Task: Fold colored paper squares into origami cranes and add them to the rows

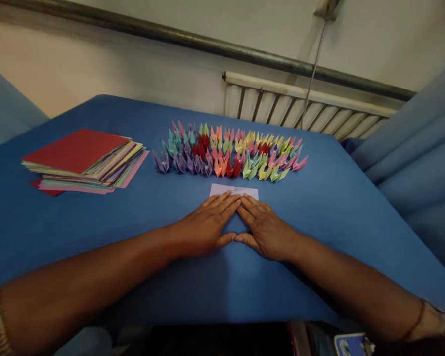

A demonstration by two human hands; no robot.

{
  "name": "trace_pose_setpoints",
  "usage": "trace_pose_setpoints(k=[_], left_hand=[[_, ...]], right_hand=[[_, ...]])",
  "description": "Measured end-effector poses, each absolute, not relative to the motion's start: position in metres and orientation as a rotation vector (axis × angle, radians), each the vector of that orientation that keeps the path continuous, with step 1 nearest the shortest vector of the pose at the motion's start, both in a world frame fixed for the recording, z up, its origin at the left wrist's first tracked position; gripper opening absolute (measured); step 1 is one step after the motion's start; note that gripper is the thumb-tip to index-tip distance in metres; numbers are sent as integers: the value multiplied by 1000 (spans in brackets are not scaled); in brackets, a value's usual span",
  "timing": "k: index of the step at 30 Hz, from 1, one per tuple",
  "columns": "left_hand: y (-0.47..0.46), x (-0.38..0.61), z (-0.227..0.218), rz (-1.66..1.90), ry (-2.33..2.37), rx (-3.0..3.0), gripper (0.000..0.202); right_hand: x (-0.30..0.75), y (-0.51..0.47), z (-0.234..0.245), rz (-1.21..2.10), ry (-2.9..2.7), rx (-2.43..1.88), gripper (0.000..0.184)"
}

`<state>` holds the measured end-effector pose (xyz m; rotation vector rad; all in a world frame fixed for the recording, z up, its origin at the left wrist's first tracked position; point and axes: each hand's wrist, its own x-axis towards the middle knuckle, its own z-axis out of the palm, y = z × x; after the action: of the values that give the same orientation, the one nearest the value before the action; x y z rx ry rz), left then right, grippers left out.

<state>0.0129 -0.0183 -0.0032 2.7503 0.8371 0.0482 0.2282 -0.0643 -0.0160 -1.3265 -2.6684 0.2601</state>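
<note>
My left hand (206, 225) and my right hand (264, 228) lie flat side by side on the blue table (337, 207), fingers stretched out, thumbs and fingertips touching. Both press on a pale lilac sheet of paper (233, 190), folded to a strip, whose far edge shows beyond my fingertips. Just behind it stand several rows of small folded paper cranes (228, 151) in purple, red, orange, pink, yellow and green.
A stack of coloured paper squares (83, 160) with a red sheet on top lies at the left of the table. A white radiator (304, 106) and a metal pipe run along the wall behind. Blue fabric (419, 148) hangs at the right.
</note>
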Motion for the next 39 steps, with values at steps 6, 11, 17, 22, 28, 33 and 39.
trace_pose_setpoints(k=[6, 11, 17, 22, 28, 33, 39], left_hand=[[-20, 10, -8, -94, 891, 2745, 86], [-19, 8, -9, -135, 925, 2761, 89], [-16, 2, -9, -136, 989, 2749, 98], [-14, -3, -2, -160, 1116, 2747, 102], [-29, 3, 3, -152, 878, 2830, 96], [-33, 1, 6, -179, 887, 2802, 95], [-22, -8, 21, -203, 1034, 2815, 93]], right_hand=[[227, -67, -19, 235, -2669, -1356, 78], [226, -70, -18, 232, -2641, -1397, 78], [227, -76, -18, 218, -2615, -1555, 82], [229, -81, -17, 141, -2551, -1652, 84], [226, -78, -14, 168, -2633, -1478, 69], [223, -80, -10, 150, -2619, -1499, 68], [229, -82, -6, -106, -2530, -1682, 55]])
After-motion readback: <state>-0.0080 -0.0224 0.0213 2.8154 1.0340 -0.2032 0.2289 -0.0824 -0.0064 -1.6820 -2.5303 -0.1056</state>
